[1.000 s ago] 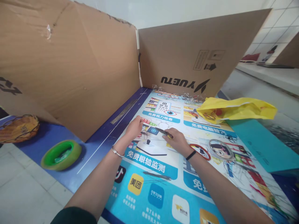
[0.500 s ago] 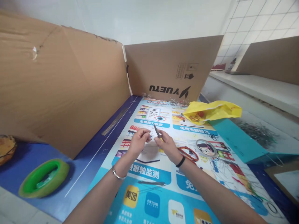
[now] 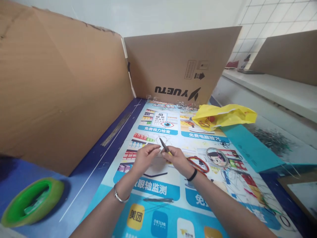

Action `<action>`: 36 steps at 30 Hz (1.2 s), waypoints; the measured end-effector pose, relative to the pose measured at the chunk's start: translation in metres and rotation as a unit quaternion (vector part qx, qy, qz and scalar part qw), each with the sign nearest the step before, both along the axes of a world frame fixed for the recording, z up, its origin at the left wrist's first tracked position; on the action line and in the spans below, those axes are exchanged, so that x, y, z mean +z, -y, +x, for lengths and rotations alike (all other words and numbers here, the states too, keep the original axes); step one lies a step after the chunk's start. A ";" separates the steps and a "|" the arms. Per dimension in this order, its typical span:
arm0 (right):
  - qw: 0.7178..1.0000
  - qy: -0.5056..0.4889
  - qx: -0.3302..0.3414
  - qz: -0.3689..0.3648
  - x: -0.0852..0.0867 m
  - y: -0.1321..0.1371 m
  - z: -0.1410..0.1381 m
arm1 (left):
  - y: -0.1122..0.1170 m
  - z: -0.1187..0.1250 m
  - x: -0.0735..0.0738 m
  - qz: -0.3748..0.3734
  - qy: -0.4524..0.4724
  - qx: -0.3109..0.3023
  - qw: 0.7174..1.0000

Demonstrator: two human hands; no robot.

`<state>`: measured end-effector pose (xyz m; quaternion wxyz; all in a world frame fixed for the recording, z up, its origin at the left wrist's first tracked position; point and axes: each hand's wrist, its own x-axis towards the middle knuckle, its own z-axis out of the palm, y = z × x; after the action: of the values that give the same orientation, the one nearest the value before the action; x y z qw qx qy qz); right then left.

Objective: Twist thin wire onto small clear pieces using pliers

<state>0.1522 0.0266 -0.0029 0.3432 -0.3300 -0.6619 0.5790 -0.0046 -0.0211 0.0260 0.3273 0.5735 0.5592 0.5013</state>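
"Holding the pliers, which hand is that?"

"The right hand. It is curled tight around the yellow handles. The dark nose pokes out past the fingers, tipped a bit to the left."

"And the left hand?"

"Its thumb and finger are pinched together, just beside the pliers. I can't tell if a tiny thing is in there. It's too small to see."

"So where are the pliers?"

"Between the two hands, over the big poster on the blue table."

"What else is near?"

"A red loop lies by the right wrist. A bunch of thin dark wires lies on the poster, closer to us than the hands. More thin wires lie on the blue part to the left."

"What about farther off?"

"A fat green tape roll sits at the left. A yellow bag lies past the right hand. Tall cardboard stands at the back."
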 end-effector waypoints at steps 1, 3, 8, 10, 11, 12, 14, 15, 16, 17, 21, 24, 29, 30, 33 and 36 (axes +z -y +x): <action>1.000 0.002 0.009 0.003 0.000 0.001 0.000 | 0.001 0.001 0.000 0.005 -0.010 0.001 1.000; 0.999 0.008 0.029 0.014 0.000 0.002 -0.001 | 0.001 0.004 0.001 0.007 -0.012 0.002 1.000; 0.995 0.040 0.007 0.089 0.003 -0.001 -0.003 | -0.001 0.004 -0.001 -0.049 0.123 0.031 0.991; 0.979 0.093 -0.033 0.178 0.004 -0.006 -0.002 | -0.004 -0.003 -0.003 -0.074 0.223 0.034 0.971; 0.961 0.129 -0.058 0.236 0.004 -0.008 0.000 | -0.006 -0.007 -0.004 -0.082 0.263 0.039 0.960; 0.936 0.169 -0.083 0.297 0.005 -0.010 0.001 | -0.008 -0.011 -0.006 -0.092 0.290 0.048 0.951; 0.869 0.246 -0.122 0.412 0.005 -0.013 0.004 | -0.011 -0.019 -0.009 -0.104 0.321 0.060 0.939; 0.832 0.283 -0.130 0.459 0.006 -0.014 0.005 | -0.012 -0.023 -0.010 -0.109 0.330 0.063 0.936; 0.797 0.314 -0.132 0.498 0.007 -0.014 0.006 | -0.013 -0.025 -0.011 -0.112 0.335 0.064 0.933; 0.766 0.340 -0.131 0.529 0.007 -0.014 0.007 | -0.014 -0.026 -0.012 -0.115 0.338 0.063 0.932; 0.690 0.377 -0.116 0.607 0.010 -0.011 0.009 | -0.015 -0.025 -0.016 -0.127 0.343 0.054 0.929; 0.664 0.376 -0.104 0.638 0.010 -0.012 0.010 | -0.014 -0.021 -0.017 -0.140 0.344 0.042 0.927; 0.649 0.371 -0.093 0.658 0.012 -0.015 0.015 | -0.016 -0.016 -0.014 -0.169 0.358 0.013 0.918; 0.650 0.368 -0.092 0.659 0.012 -0.016 0.016 | -0.017 -0.015 -0.013 -0.175 0.360 0.010 0.916; 0.660 0.360 -0.092 0.653 0.012 -0.019 0.018 | -0.024 -0.016 -0.011 -0.195 0.360 0.000 0.912; 0.662 0.368 -0.102 0.645 0.011 -0.023 0.021 | -0.033 -0.016 -0.008 -0.207 0.352 -0.020 0.913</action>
<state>0.1737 0.0497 0.0081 0.2550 -0.2774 -0.9044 -0.2002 -0.0202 0.0121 0.0178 0.6243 0.2907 0.4871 0.5370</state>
